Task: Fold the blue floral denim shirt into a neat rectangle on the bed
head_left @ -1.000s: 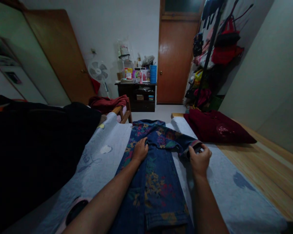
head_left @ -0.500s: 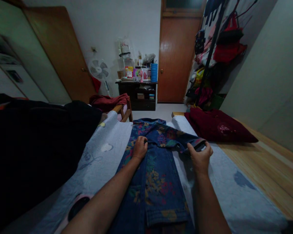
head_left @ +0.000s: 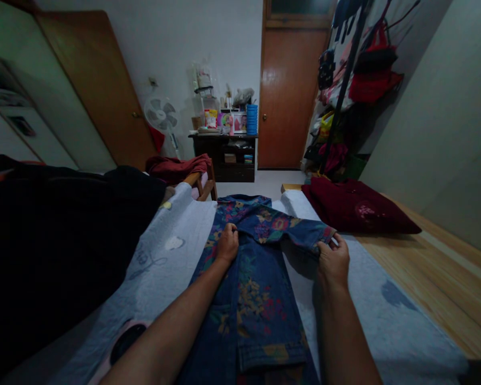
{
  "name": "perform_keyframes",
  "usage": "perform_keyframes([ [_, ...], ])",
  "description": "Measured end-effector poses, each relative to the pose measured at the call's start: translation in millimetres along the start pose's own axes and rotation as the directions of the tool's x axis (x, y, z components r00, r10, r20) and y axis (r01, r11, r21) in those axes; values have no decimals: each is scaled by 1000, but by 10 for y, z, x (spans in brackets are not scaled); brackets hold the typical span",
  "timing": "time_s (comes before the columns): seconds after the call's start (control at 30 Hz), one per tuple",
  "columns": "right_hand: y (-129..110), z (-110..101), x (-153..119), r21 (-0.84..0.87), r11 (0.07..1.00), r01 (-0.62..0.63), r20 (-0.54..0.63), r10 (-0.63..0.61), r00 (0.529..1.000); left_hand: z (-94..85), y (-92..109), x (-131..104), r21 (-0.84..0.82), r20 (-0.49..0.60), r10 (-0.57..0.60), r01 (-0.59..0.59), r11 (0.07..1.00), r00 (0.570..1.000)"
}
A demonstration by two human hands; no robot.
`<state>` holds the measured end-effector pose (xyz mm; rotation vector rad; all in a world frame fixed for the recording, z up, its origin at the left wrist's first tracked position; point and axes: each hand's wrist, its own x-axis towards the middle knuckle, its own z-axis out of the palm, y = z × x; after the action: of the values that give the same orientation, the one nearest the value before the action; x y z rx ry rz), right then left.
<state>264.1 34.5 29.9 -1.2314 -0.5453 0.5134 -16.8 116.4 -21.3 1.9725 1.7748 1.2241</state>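
A blue floral denim jacket (head_left: 260, 289) lies spread on the pale bed sheet (head_left: 164, 272), its collar toward the far edge. One sleeve (head_left: 292, 227) stretches across to the right. My right hand (head_left: 334, 259) is closed on the cuff at the end of that sleeve. Near the shoulder, my left hand (head_left: 227, 243) is closed with its fingers curled on the jacket's fabric; the fingertips are partly hidden. My left forearm covers part of the jacket's lower left side.
Dark clothing (head_left: 64, 246) is heaped on the left. A folded maroon garment (head_left: 361, 206) lies at the right, by the bare wooden boards (head_left: 428, 278). Beyond the bed stand a fan (head_left: 162, 113) and a dark cabinet (head_left: 224, 172). A round black object (head_left: 126, 342) sits near my left forearm.
The sleeve's end has been turned and flattened, so its cuff opening no longer faces me. My right hand has shifted slightly down and its fingers have closed together. The left hand has barely moved.
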Motion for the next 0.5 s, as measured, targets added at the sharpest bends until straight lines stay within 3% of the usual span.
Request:
perform_keyframes([
  [0.13,-62,21,30,179,983,51,-102,-33,994,-18,-5,4,-15,-20,-12,12,1000,1000],
  [0.3,-149,-18,70,185,974,130,-163,-100,981,-44,27,14,39,-108,90,-86,996,990],
  [0.5,-81,-43,68,113,992,49,-98,-38,994,-43,59,-18,137,1,182,-181,974,983],
])
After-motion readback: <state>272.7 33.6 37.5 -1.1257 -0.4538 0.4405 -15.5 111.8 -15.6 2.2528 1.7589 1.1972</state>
